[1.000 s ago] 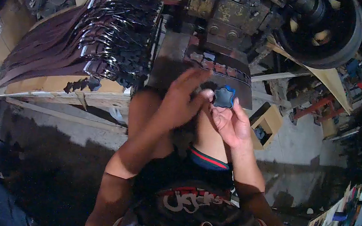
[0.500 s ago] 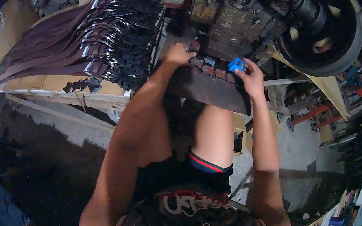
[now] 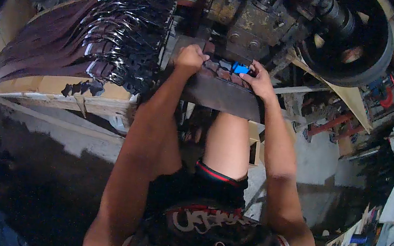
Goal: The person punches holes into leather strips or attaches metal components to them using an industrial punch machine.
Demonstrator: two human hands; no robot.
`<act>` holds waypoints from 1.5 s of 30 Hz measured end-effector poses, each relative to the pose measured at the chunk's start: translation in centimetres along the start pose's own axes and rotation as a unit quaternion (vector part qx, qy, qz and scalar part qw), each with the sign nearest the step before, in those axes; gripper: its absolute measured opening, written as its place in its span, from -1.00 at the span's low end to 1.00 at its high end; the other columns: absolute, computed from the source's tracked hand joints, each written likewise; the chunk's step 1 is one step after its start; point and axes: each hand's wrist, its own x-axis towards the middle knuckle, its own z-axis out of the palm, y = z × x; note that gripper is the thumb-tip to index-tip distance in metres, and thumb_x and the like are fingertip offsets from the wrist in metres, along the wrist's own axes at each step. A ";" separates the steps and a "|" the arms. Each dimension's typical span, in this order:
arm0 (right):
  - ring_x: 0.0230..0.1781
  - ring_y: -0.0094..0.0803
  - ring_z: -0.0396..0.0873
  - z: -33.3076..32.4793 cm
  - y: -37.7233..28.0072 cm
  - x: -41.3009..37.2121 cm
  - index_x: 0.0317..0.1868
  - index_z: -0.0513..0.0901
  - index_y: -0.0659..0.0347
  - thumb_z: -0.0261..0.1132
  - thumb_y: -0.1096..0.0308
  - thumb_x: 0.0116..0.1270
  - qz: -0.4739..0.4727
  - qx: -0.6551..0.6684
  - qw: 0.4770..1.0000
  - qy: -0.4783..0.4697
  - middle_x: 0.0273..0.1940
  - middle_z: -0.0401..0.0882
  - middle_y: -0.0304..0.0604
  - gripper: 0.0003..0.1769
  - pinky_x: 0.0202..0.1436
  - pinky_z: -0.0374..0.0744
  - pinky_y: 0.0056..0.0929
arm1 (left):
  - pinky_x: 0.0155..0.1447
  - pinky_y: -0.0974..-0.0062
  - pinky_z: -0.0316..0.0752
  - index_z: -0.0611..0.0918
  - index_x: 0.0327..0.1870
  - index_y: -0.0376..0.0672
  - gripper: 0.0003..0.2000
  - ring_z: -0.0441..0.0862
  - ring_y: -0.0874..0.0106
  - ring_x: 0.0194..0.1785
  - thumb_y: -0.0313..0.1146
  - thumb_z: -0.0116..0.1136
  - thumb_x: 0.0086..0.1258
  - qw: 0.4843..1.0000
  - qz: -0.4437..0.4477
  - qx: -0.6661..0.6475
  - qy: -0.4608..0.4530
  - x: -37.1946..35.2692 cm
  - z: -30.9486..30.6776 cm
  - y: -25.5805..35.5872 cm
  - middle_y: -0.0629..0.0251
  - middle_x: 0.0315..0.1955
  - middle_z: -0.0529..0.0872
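A small blue block-like piece (image 3: pixel 239 68) is pinched between the thumb and fingers of my right hand (image 3: pixel 261 84), over the front of the machine bed. Beside it, brownish-red shaped pieces (image 3: pixel 224 74) lie in a row along the bed's front edge. My left hand (image 3: pixel 190 59) is closed at the left end of that row, its thumb pointing right; whatever its fingers hold is hidden. Below both hands a dark metal plate (image 3: pixel 222 96) reaches out over my thighs.
A heavy, worn machine (image 3: pixel 250 26) stands ahead, with a large flywheel (image 3: pixel 379 57) at its right. To the left, a bench (image 3: pixel 52 98) carries a thick pile of brown strips (image 3: pixel 44 43) with shiny and black ends. Small black pieces (image 3: pixel 83 88) lie near its front edge.
My right hand has moved left with the blue piece, bringing it over the row of brownish-red pieces. My left hand stays at the row's left end. The whole view has shifted slightly.
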 end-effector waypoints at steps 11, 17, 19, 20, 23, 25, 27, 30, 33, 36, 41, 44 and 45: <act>-0.05 -0.49 0.47 0.2 -1.7 -0.8 0.15 0.45 0.27 0.39 0.55 0.08 0.049 0.010 0.999 0.004 -0.10 0.55 -0.26 -0.43 0.11 0.41 -0.48 | -0.09 0.18 0.50 0.66 -0.41 -0.14 -0.73 0.65 0.11 -0.17 -0.14 0.40 0.03 1.000 -0.004 -0.004 0.009 -0.1 0.1 -0.1 0.14 -0.37 0.72; -0.05 -0.48 0.47 0.2 -3.8 -1.3 0.12 0.49 0.27 0.40 0.51 0.07 -0.011 -0.037 0.999 0.011 -0.07 0.55 -0.25 -0.45 0.10 0.42 -0.47 | -0.14 0.20 0.51 0.65 -0.45 -0.18 -0.74 0.67 0.14 -0.26 -0.18 0.41 0.02 0.999 0.017 -0.026 0.016 -0.4 -0.2 0.2 0.16 -0.45 0.71; -0.01 -0.43 0.48 0.1 -3.6 -1.2 0.14 0.46 0.33 0.43 0.48 0.05 -0.012 -0.036 0.999 0.008 -0.04 0.56 -0.16 -0.40 0.12 0.43 -0.44 | -0.15 0.20 0.51 0.64 -0.46 -0.19 -0.74 0.67 0.14 -0.27 -0.20 0.41 0.02 0.999 0.016 -0.024 0.019 -0.9 -0.8 1.0 0.15 -0.46 0.71; 0.03 -0.38 0.50 0.0 -2.9 -0.9 0.17 0.43 0.38 0.44 0.46 0.03 0.000 -0.026 1.000 0.000 -0.01 0.57 -0.07 -0.34 0.16 0.42 -0.41 | -0.16 0.20 0.50 0.64 -0.46 -0.20 -0.74 0.67 0.14 -0.27 -0.20 0.41 0.02 1.000 0.012 -0.020 0.019 -1.2 -1.1 1.4 0.14 -0.46 0.71; 0.07 -0.31 0.52 -0.1 -2.5 -0.8 0.20 0.40 0.43 0.47 0.42 0.00 0.009 -0.027 1.000 -0.004 0.02 0.59 0.02 -0.27 0.19 0.42 -0.38 | -0.16 0.21 0.50 0.63 -0.47 -0.21 -0.73 0.67 0.14 -0.28 -0.21 0.42 0.02 1.000 0.011 -0.017 0.018 -1.3 -1.3 1.7 0.13 -0.47 0.71; 0.07 -0.30 0.52 -0.2 -2.7 -0.9 0.20 0.40 0.42 0.48 0.41 -0.01 0.010 -0.039 0.999 -0.002 0.02 0.59 0.02 -0.26 0.20 0.41 -0.37 | -0.16 0.22 0.51 0.62 -0.47 -0.22 -0.73 0.67 0.14 -0.28 -0.21 0.42 0.02 1.000 0.015 -0.019 0.017 -0.9 -1.0 1.2 0.13 -0.47 0.71; 0.07 -0.29 0.53 -0.2 -2.7 -0.9 0.20 0.41 0.41 0.49 0.40 -0.02 0.016 -0.052 0.999 0.000 0.02 0.60 0.02 -0.26 0.20 0.41 -0.37 | -0.16 0.22 0.51 0.62 -0.47 -0.21 -0.73 0.67 0.15 -0.28 -0.21 0.42 0.02 0.999 0.019 -0.023 0.015 -0.6 -0.6 0.6 0.14 -0.47 0.71; 0.07 -0.30 0.53 0.0 -1.1 -0.5 0.20 0.42 0.40 0.50 0.40 -0.03 0.022 -0.007 1.000 -0.002 0.00 0.60 0.01 -0.25 0.20 0.41 -0.38 | -0.15 0.22 0.51 0.63 -0.46 -0.21 -0.73 0.68 0.16 -0.27 -0.21 0.42 0.02 1.000 0.011 -0.018 0.015 -0.4 -0.4 0.4 0.15 -0.46 0.71; -0.16 -0.56 0.49 0.1 -1.0 -0.6 0.14 0.46 0.27 0.41 0.54 0.09 0.011 -0.012 1.000 0.000 -0.12 0.58 -0.28 -0.44 -0.12 0.49 -0.54 | -0.14 0.21 0.52 0.64 -0.45 -0.19 -0.74 0.68 0.16 -0.26 -0.21 0.43 0.01 1.000 0.002 -0.013 0.014 -0.7 -0.6 0.7 0.15 -0.45 0.72; -0.12 -0.55 0.49 0.1 -1.2 -0.6 0.14 0.46 0.28 0.41 0.55 0.08 -0.001 -0.001 1.000 -0.003 -0.10 0.58 -0.26 -0.44 -0.06 0.48 -0.52 | -0.13 0.21 0.52 0.65 -0.44 -0.19 -0.74 0.68 0.16 -0.27 -0.21 0.43 0.01 1.000 0.017 -0.017 0.015 -0.6 -0.6 0.6 0.14 -0.45 0.72; 0.03 -0.33 0.54 0.1 -2.0 -0.7 0.17 0.44 0.38 0.49 0.42 -0.03 0.008 -0.004 1.000 -0.001 -0.02 0.61 -0.03 -0.30 0.15 0.44 -0.39 | -0.14 0.21 0.52 0.64 -0.44 -0.19 -0.74 0.68 0.15 -0.27 -0.22 0.43 0.01 1.000 0.014 -0.021 0.015 -0.3 -0.3 0.3 0.14 -0.47 0.71; 0.06 -0.32 0.52 0.0 -1.8 -0.6 0.21 0.40 0.37 0.50 0.41 -0.04 0.003 -0.008 1.000 -0.010 0.02 0.59 -0.02 -0.24 0.18 0.43 -0.39 | -0.14 0.21 0.51 0.64 -0.44 -0.19 -0.74 0.67 0.15 -0.27 -0.22 0.42 0.02 0.999 0.020 -0.031 0.018 -0.2 -0.2 0.1 0.15 -0.47 0.71; 0.07 -0.31 0.52 0.0 -2.2 -0.6 0.24 0.38 0.37 0.51 0.41 -0.04 -0.002 -0.008 1.000 -0.014 0.04 0.58 -0.01 -0.21 0.19 0.42 -0.39 | -0.13 0.21 0.51 0.64 -0.44 -0.19 -0.74 0.67 0.15 -0.27 -0.22 0.42 0.02 0.999 0.021 -0.034 0.020 -0.4 -0.3 0.2 0.15 -0.47 0.71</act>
